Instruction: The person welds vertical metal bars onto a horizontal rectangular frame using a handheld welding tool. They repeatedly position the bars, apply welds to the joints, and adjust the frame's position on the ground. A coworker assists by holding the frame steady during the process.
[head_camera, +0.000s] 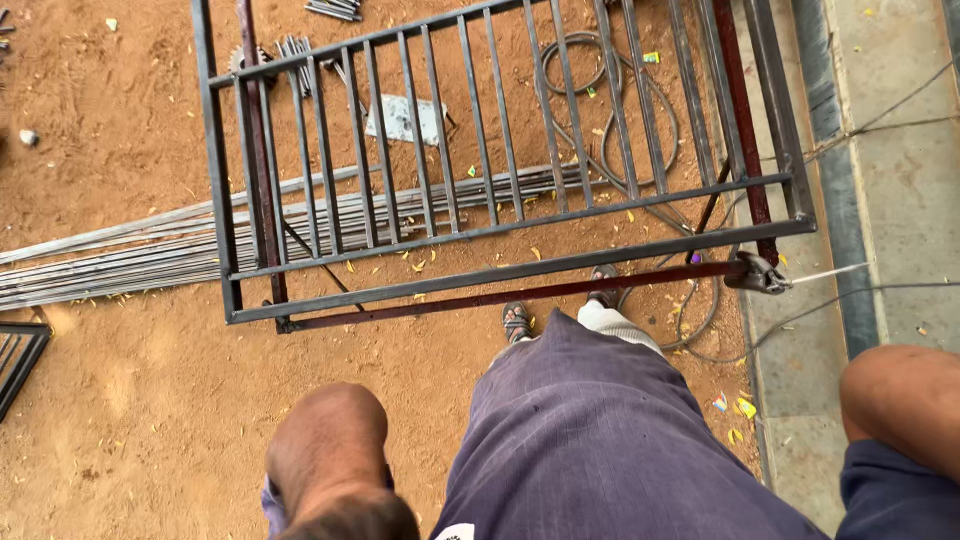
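Metal gate (480, 190) lies flat on the sandy ground (130, 400) over a bundle of thin rods (150, 250), just ahead of the person's sandalled feet. Only bent arms show at the lower edge; neither hand is visible, so their grip cannot be told.

Head view, steeply down, standing height

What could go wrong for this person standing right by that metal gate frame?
Sandalled feet stand right under the metal gate frame, so toes seem exposed if it slips. Cables loop on the ground beside them, a likely trip. The electrode holder clamped at the frame's corner might catch a leg.
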